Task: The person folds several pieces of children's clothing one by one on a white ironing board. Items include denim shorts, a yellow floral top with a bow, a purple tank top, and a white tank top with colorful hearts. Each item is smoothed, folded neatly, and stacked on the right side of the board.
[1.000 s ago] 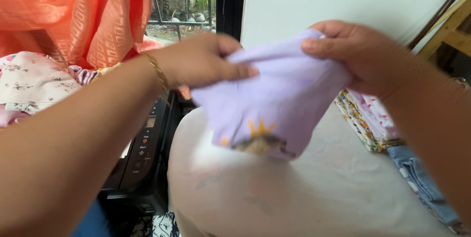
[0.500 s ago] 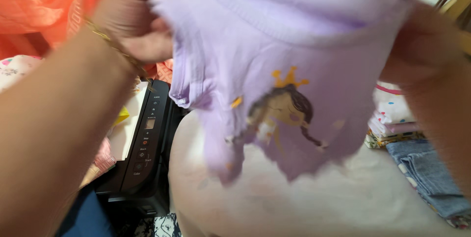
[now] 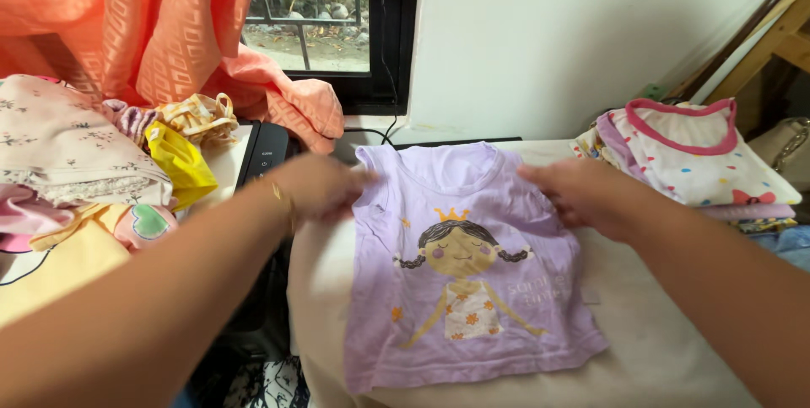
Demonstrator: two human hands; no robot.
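A small lilac T-shirt [image 3: 460,290] with a printed girl in a crown lies flat, face up, on the cloth-covered table [image 3: 666,349]. My left hand [image 3: 316,187] rests on its left shoulder and sleeve. My right hand [image 3: 574,193] lies on its right shoulder. Both hands press flat on the fabric; a thin gold bracelet sits on my left wrist.
A stack of folded clothes [image 3: 696,159], topped by a white dotted shirt with pink trim, stands at the table's right. Unfolded clothes [image 3: 76,155] pile at the left over a black printer [image 3: 266,151]. An orange curtain [image 3: 160,28] hangs beside a window; wooden frame at far right.
The lilac shirt was bunched, then held up and shaken open in both hands; now it lies spread flat on the table with my hands resting on its shoulders.
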